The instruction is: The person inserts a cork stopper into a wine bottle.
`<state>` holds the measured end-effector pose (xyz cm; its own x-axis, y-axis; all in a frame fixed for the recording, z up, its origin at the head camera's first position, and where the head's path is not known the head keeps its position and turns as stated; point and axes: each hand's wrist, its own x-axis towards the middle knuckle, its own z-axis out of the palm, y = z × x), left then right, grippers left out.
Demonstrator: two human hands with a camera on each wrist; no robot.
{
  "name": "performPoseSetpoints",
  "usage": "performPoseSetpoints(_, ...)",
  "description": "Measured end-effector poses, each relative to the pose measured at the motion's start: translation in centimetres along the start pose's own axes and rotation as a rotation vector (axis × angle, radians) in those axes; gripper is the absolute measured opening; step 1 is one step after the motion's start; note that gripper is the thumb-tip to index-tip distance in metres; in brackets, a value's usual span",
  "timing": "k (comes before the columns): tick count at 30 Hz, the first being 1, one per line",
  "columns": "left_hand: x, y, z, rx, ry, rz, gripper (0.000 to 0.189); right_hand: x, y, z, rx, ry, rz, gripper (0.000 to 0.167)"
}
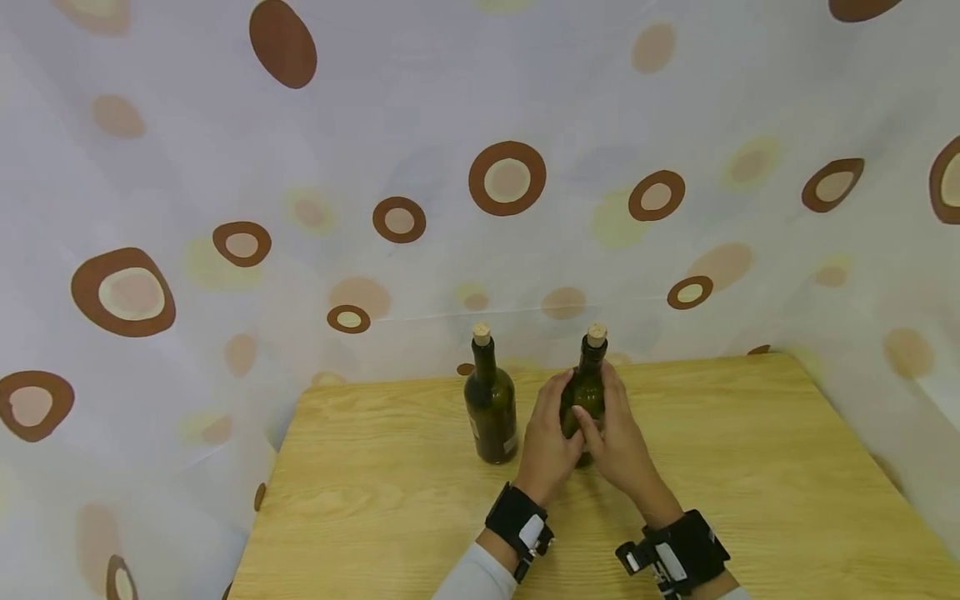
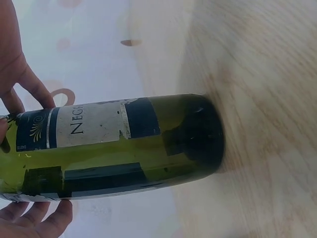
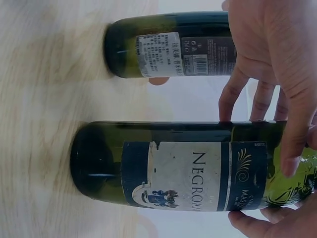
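Note:
Two dark green glass wine bottles with cork stoppers stand upright on the wooden table. My left hand grips the right-hand bottle from its left side. Against the opposite side of the same bottle, my right hand holds it too, with both thumbs toward me. The bottle's cork rises above the fingers. A white and dark blue front label shows in the right wrist view. Just left of the hands is the other bottle, untouched, with a paper back label.
The light wooden table extends to both sides of the bottles. Behind it hangs a pale curtain with brown ovals, meeting the table's back edge close behind the bottles. Each wrist wears a black strap with a small camera.

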<state>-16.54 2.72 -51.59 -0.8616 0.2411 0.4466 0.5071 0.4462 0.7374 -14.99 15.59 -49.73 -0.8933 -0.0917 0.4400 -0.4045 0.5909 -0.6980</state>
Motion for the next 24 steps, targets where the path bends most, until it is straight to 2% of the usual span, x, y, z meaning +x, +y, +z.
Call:
performPoseSetpoints(4,0.0,-0.2,-0.3,0.012,0.009,-0.018,0.079,0.2,-0.2,0.4,0.010,0.002,0.008,0.077)
performPoseSetpoints(14,-0.2,-0.4,0.1,0.097,0.019,0.014,0.084,0.2,-0.2,0.4,-0.016,0.018,0.017,0.077)
performPoseSetpoints(17,-0.4,-0.4,0.2,0.119,0.015,0.017,0.088,0.3,-0.3,0.2,-0.018,0.006,0.044,0.077)
performPoseSetpoints(20,-1.1,-0.4,0.3,0.143,0.017,0.014,0.087,-0.1,-0.4,0.0,-0.005,-0.029,0.114,0.081)
performPoseSetpoints(24,-3.0,-0.3,-0.4,0.162,0.014,-0.010,0.074,-1.5,-0.4,-0.5,-0.022,-0.075,0.196,0.088)
